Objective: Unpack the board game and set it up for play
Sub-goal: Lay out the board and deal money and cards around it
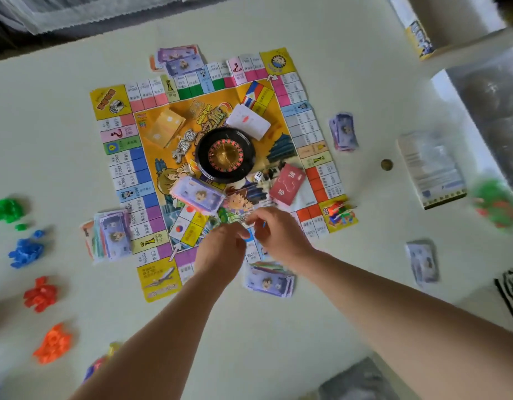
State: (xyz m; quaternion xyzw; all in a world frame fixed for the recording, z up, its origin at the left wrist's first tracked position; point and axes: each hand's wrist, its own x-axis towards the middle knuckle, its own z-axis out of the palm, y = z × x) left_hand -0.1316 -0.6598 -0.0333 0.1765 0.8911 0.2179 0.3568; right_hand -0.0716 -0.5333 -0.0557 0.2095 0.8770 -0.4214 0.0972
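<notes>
The paper game board (pixel 151 157) lies unfolded on the white table. A black roulette wheel (pixel 224 154) sits at its middle, with a white die (pixel 258 177) beside it. Yellow cards (pixel 164 127), white cards (pixel 248 122) and red cards (pixel 287 184) rest on the board. Stacks of purple play money (pixel 197 194) lie on and around it. My left hand (pixel 220 249) and my right hand (pixel 274 229) meet over the board's near edge, fingers curled, pinching a small thin item between them; what it is I cannot make out.
Piles of plastic pieces lie at the left: green (pixel 5 210), blue (pixel 25 252), red (pixel 41 294), orange (pixel 53 343). At the right are a bag of green and red pieces (pixel 496 204), a booklet (pixel 431 168), the game box (pixel 420 36) and a small brown ball (pixel 386 164).
</notes>
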